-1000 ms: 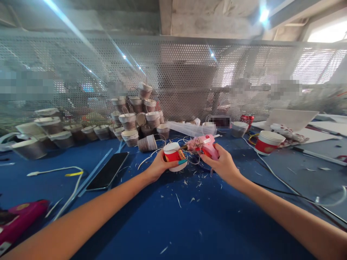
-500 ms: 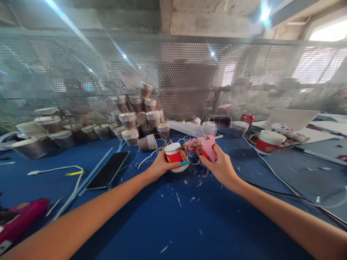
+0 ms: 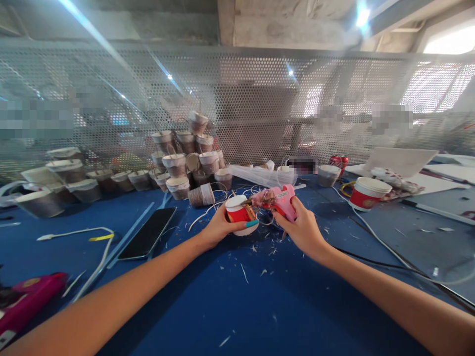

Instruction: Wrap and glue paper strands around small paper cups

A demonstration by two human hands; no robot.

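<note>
In the middle of the head view, my left hand (image 3: 218, 228) is closed around a red and white paper cup (image 3: 237, 214), its thumb with a teal nail laid across the side. The cup is tilted, its white end up. My right hand (image 3: 305, 228) grips a pink glue gun (image 3: 280, 199) by its handle; a small red light glows on the body. The gun's nozzle points left and meets the cup near its white end, though whether it touches cannot be made out. Thin white strands lie behind both hands.
Brown covered cups (image 3: 175, 167) are stacked at the back, with more to the left. A phone (image 3: 148, 233) and a magenta tool (image 3: 33, 302) lie left. Another red paper cup (image 3: 369, 194), a can (image 3: 339, 162) and cables are on the right. White scraps litter the blue table (image 3: 208, 306).
Almost nothing differs. Both hands, the cup and the glue gun keep nearly the same place, with only a very slight shift of the view.
</note>
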